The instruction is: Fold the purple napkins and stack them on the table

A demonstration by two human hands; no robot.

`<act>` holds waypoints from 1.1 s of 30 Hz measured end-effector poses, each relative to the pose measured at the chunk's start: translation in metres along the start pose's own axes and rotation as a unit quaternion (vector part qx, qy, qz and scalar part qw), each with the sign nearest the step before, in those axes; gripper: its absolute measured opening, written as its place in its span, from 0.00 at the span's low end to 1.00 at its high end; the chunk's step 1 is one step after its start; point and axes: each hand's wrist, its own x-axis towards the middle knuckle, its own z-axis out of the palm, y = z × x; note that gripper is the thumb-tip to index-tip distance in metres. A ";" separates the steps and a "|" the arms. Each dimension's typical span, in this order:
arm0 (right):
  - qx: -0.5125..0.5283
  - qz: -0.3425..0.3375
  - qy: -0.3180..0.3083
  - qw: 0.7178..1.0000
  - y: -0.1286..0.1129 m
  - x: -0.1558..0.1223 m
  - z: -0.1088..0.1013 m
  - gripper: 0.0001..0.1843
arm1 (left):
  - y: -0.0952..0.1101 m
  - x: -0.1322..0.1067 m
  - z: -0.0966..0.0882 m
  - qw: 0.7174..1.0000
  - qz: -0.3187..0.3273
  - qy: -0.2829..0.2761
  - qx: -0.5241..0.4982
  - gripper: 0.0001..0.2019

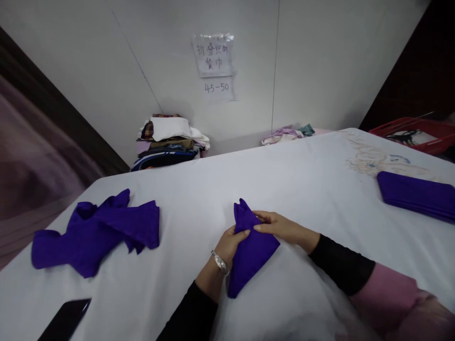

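A purple cloth napkin (254, 258), folded to a rough triangle with a serrated edge near its top, is held up between both hands near the table's front. My left hand (231, 244) grips its left side, thumb laid across the front and the fingers hidden behind. On the right side, my right hand (275, 226) pinches the fabric between thumb and fingers. Crumpled purple napkins (92, 232) lie in a loose heap at the left. Over at the right edge rests a neatly folded purple stack (415, 195).
White cloth covers the table (199, 199). A dark phone-like object (66, 319) lies front left. Behind the table are a pile of folded clothes (168, 139), some crumpled pastel cloths (284, 135) and a red basket (423, 135). Handwritten paper (215, 66) hangs on the wall.
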 end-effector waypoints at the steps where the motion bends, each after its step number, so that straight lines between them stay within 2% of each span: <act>1: 0.003 0.010 0.009 1.000 0.005 0.002 0.001 0.29 | -0.005 0.004 -0.002 1.000 0.011 0.002 0.015 0.21; 5: -0.008 0.007 0.052 0.999 0.019 0.008 0.000 0.31 | -0.012 0.012 -0.005 0.987 0.129 0.041 0.089 0.22; 8: 0.005 -0.003 0.055 0.998 0.022 0.009 -0.002 0.32 | -0.011 0.012 -0.005 0.966 0.205 0.098 0.120 0.24; 10: 0.021 0.000 0.051 0.998 0.023 0.009 -0.002 0.34 | -0.010 0.009 -0.004 0.953 0.235 0.133 0.141 0.21; 12: 0.035 -0.004 0.050 0.998 0.022 0.009 0.000 0.35 | -0.009 0.006 -0.002 0.951 0.235 0.135 0.151 0.17; 16: 0.045 -0.025 0.061 0.997 0.021 0.008 0.005 0.40 | -0.006 0.002 0.000 0.960 0.219 0.104 0.140 0.14; 21: 0.001 -0.051 0.054 0.997 0.022 0.008 0.008 0.40 | -0.002 0.003 -0.001 0.949 0.264 0.098 0.140 0.13; 24: -0.027 -0.068 0.046 0.996 0.025 0.007 0.008 0.38 | 0.001 0.006 -0.002 0.946 0.270 0.094 0.150 0.11; 29: -0.077 -0.049 0.049 0.995 0.030 0.007 0.007 0.39 | 0.005 0.011 -0.003 0.959 0.232 0.064 0.150 0.10; 33: -0.072 -0.052 0.052 0.995 0.029 0.007 0.008 0.39 | 0.006 0.014 -0.005 0.968 0.199 0.085 0.125 0.10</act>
